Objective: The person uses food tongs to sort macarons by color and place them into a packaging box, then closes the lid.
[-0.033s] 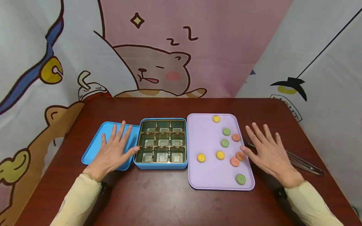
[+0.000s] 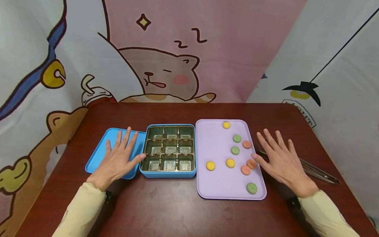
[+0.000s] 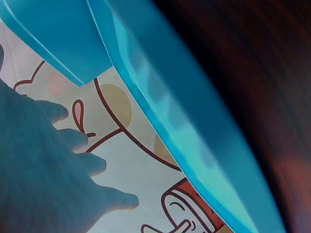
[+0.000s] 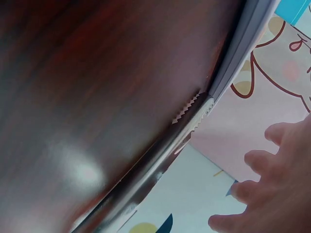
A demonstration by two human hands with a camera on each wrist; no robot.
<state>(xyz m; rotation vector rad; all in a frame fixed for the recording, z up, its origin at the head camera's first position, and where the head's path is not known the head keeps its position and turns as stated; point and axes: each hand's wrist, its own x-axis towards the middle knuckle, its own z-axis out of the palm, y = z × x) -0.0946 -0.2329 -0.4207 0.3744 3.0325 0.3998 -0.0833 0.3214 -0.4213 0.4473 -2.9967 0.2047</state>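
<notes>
My left hand (image 2: pixel 116 159), fingers spread, is over a blue lid (image 2: pixel 102 148), its thumb near the left edge of a blue box (image 2: pixel 167 174). A gold insert with several square compartments sits in that box, all bare. To the right, my right hand (image 2: pixel 281 161) spreads its fingers above metal tongs (image 2: pixel 319 172), the thumb by the edge of a lilac tray (image 2: pixel 219 184). Both hands hold nothing. Small round yellow (image 2: pixel 210 165), green (image 2: pixel 252 188) and orange (image 2: pixel 245 170) pieces lie scattered on the tray. The right wrist view shows the tongs' toothed tip (image 4: pixel 197 114) beside the tray.
A dark red-brown wooden table (image 2: pixel 165 210) bears everything. Behind it hangs a cloth (image 2: pixel 231 59) printed with cartoon animals. The box stands between lid and tray, close against the tray's left side.
</notes>
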